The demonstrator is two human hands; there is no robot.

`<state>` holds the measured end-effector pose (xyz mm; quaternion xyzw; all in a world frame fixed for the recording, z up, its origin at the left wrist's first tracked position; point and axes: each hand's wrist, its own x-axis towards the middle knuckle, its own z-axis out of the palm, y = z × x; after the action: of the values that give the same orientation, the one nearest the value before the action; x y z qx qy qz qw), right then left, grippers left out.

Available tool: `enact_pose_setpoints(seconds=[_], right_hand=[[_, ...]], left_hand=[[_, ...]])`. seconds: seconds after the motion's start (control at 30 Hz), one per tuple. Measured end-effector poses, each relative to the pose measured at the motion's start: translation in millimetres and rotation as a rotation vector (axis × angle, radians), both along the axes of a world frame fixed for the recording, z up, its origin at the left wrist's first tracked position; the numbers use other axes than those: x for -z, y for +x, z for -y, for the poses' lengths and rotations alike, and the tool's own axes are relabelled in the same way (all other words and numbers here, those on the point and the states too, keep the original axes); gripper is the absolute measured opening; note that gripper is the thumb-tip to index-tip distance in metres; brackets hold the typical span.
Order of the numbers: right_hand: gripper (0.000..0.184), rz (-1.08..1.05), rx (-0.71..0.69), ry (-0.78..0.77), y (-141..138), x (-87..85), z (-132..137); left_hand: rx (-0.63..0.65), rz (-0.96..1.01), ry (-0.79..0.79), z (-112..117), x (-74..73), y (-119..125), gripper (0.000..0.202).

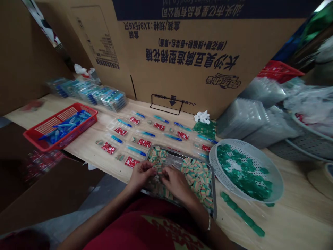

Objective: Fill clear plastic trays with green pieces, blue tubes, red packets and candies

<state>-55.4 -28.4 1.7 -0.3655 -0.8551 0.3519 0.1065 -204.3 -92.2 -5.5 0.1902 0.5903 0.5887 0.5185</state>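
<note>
**Left hand [142,173] and right hand [177,182] curled together over striped candies [197,180] in a metal tray [214,194].**
The fingertips [158,171] met low among the candies, clenched inward, though I couldn't tell whether they had hold of a piece. The small blocks lay heaped at both sides of the grip, pointing every which way with no shared long axis, while the tray's long side ran across in front of the person. Nothing stood between hands and candies. Just beyond the grip lay rows of clear packets [121,126] with red sachets [108,148] and blue sticks [136,151]. Just right of it sat a white perforated colander [275,177] of green candies [243,173]. Farther left stood a red plastic basket [59,126], and beyond everything rose an upright cardboard carton [182,69].
</note>
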Motion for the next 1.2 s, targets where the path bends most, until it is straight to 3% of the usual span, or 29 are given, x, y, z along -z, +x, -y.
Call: enact_pose_setpoints(seconds=[0.13,0.47,0.63,0.7,1.03,1.1,1.2], right_hand=[[0.012,0.108,-0.078,0.053,0.8,1.8,3.8],[0.015,0.046,-0.082,-0.005,8.5,7.7,-5.9],[0.002,-0.233,0.022,-0.334,7.1,-3.4,-6.7],[0.003,-0.309,0.049,-0.385,5.3,-7.1,-6.4],[0.006,-0.346,0.137,-0.37,1.6,4.6,0.0],[0.009,-0.293,0.137,-0.285,8.3,5.3,-6.4],[0.014,-0.067,0.184,0.025,26.6,4.4,-24.5]], left_hand=[[-0.028,-0.02,-0.013,-0.3,3.5,-1.2,0.034],[0.012,-0.057,-0.012,0.7,1.2,0.5,0.029],[0.092,-0.078,0.026,2.8,1.4,6.3,0.027],[0.122,-0.054,0.041,2.6,3.1,8.9,0.027],[0.263,-0.039,0.033,7.1,-0.9,6.5,0.033],[0.242,-0.041,0.028,7.5,2.7,6.7,0.034],[0.21,-0.024,0.012,6.5,7.5,8.0,0.034]])
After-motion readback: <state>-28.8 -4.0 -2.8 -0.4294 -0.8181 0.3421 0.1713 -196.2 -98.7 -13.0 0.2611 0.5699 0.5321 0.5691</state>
